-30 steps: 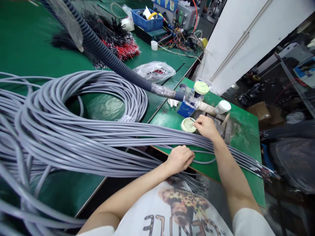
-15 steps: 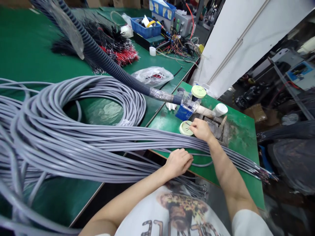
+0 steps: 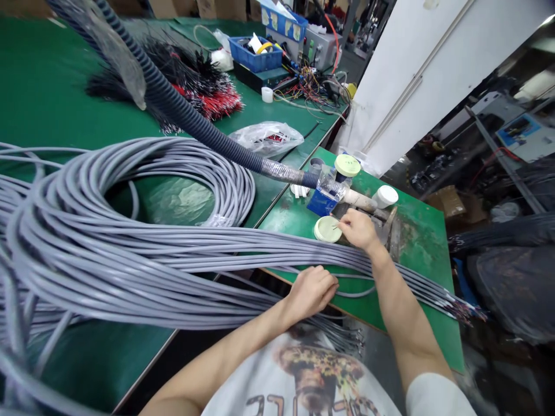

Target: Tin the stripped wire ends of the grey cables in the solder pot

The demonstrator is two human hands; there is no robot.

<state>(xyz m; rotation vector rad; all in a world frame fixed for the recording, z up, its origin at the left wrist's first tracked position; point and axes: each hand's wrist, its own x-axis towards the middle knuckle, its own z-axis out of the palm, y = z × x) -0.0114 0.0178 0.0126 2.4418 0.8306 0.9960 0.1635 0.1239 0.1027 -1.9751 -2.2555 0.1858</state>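
Two green worktops run away from the viewer: a long one [image 3: 47, 98] on the left and a shorter, scuffed one [image 3: 418, 260] on the right. A great coil of grey cable [image 3: 191, 164] fills the near left, and a black corrugated conduit [image 3: 182, 110] slants above it toward the far end of the shorter worktop. From the coil, a long bundle of grey cables [image 3: 217, 254] lies across the person's front, its long axis running left to right, with stripped ends [image 3: 462, 309] fanning out at the right. The left hand [image 3: 310, 294] sits on the bundle's near edge, its fingers curled closed over the strands. The right hand [image 3: 358, 229] lies farther off, above the bundle, beside a round pale green lid [image 3: 327, 229]. Its thumb and forefinger [image 3: 342, 224] are pinched together at the lid's edge; they may hold a fine wire, but the view is too small to be sure.
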